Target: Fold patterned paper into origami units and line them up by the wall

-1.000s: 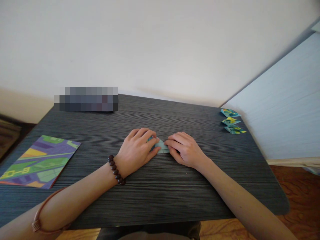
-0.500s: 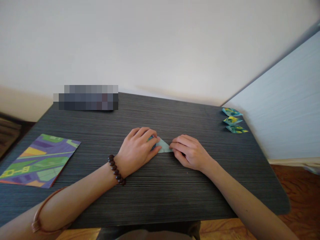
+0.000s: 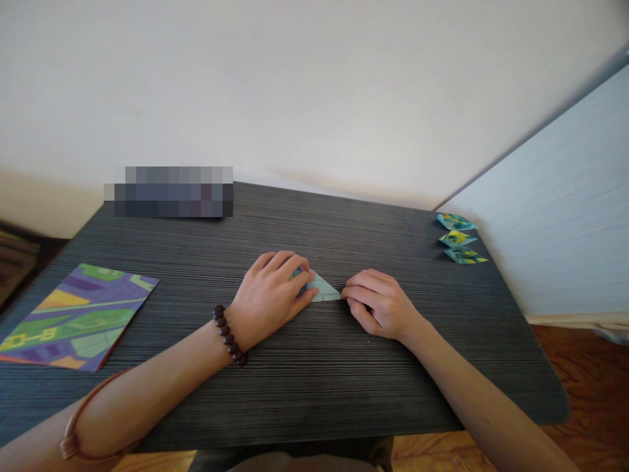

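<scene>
A small folded piece of paper [image 3: 324,288], pale blue-green on its visible face and tapering to a point on the right, lies on the dark table. My left hand [image 3: 272,285] is closed over its wider left end, fingers curled and thumb along the near edge. A patterned blue-green part shows between those fingers; the rest of that end is hidden under the hand. At the paper's right tip, the bunched fingertips of my right hand [image 3: 376,301] pinch the very point. Any gap there is too small to make out.
Three folded blue-green and yellow paper pieces [image 3: 458,238] sit in a column at the table's [image 3: 314,393] right back corner. A colourful patterned paper stack [image 3: 83,318] lies at the left. A pixelated dark object [image 3: 171,193] stands at the back left, near the wall [image 3: 314,85].
My right hand has slid slightly to the right and nearer me, uncovering more of the paper's tip. My left hand stays almost where it was on the paper.
</scene>
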Tool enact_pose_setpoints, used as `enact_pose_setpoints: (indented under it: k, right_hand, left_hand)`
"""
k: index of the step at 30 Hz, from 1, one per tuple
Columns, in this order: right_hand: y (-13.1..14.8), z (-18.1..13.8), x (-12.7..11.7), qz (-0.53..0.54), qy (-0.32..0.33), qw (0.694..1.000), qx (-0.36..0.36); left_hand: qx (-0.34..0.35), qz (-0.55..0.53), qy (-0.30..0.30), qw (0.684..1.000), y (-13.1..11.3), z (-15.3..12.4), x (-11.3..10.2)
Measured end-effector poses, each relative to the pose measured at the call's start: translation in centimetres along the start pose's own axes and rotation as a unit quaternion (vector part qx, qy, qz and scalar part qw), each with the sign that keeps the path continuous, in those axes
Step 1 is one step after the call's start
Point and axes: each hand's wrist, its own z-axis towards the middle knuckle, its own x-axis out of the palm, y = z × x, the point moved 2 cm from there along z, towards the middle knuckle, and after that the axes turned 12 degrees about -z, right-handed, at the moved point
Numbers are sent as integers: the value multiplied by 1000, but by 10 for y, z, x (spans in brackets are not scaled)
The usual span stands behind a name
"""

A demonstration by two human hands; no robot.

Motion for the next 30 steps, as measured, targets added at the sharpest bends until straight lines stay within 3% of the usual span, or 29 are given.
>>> enact_pose_setpoints:
  k: [4,10,30]
  right_hand:
    - [1,3,3,13,-32,999,35]
    - [3,16,14,-28,25,999,23]
    - [6,15,15,-41,28,998,38]
  left_hand:
    - [0,-4,-3,1000,1,-1,1]
    - [-21,-1,1,1000,0,0,2]
    - [-3,19,5,1000,-2,0,-1]
